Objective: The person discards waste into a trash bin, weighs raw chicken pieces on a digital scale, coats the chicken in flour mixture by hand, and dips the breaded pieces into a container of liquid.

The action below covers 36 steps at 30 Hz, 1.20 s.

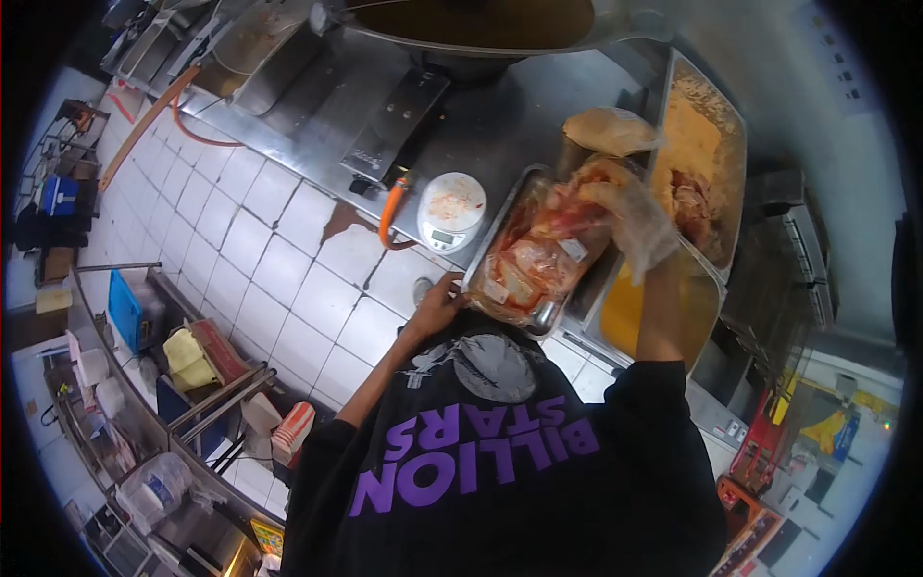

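Some raw meat (690, 204) already lies in the powder-filled tray (741, 183), while bagged meat (531, 267) remains in the metal tray (545, 316) on the bench (306, 91), the left hand (441, 306) touching its edge, the plastic-covered right hand (615, 199) over it, both grips unclear.

Scale (454, 213) left, tray (546, 315) (bagged meat (535, 263) inside) — right

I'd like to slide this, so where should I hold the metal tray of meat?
Probably by the rim at its two near corners, coming from the person's side. The metal tray is long, with a short end toward them. Bare metal shows at the near right corner, and the left hand is at the near left.
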Motion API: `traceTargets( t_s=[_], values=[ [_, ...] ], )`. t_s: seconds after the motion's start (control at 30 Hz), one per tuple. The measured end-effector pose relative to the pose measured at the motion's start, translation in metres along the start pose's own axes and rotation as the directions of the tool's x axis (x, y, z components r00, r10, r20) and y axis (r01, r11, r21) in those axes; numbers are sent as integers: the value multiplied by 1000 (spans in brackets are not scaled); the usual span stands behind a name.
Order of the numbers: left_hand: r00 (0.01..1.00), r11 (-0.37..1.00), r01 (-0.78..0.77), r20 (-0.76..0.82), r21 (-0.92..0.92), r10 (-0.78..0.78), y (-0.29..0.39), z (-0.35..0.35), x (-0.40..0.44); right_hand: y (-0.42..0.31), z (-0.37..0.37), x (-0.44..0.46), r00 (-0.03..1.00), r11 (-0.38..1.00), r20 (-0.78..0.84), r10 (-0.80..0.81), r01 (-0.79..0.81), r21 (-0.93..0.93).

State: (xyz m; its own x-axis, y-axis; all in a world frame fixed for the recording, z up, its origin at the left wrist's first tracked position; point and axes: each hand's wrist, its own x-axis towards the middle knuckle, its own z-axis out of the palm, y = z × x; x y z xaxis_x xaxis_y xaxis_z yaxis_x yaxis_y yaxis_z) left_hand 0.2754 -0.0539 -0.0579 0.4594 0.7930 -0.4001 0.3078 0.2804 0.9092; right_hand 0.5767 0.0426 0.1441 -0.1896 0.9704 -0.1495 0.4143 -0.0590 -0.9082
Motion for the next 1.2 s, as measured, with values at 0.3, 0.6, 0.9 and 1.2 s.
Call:
traceTargets(
  t_s=[0.3, 0.6, 0.9, 1.2],
  values=[
    [996, 998, -66, -61, 5, 67, 3, 2, -4, 64, 133, 79, 954, 656, 214, 210, -300, 693],
    [997, 997, 82, 0, -7, -82, 14, -2, -7, 42, 118, 92, 945, 790, -314, 89, -259, -556],
    [999, 999, 41, -8, -17, -41, 10, -1, -5, 37, 120, 90, 976, 724, -174, -131, -26, -690],
    [999, 997, -30, -15, -67, 30, -20, 2, 2, 60, 175, 95, 963, 421, 231, -138, 268, -867]
  ],
)
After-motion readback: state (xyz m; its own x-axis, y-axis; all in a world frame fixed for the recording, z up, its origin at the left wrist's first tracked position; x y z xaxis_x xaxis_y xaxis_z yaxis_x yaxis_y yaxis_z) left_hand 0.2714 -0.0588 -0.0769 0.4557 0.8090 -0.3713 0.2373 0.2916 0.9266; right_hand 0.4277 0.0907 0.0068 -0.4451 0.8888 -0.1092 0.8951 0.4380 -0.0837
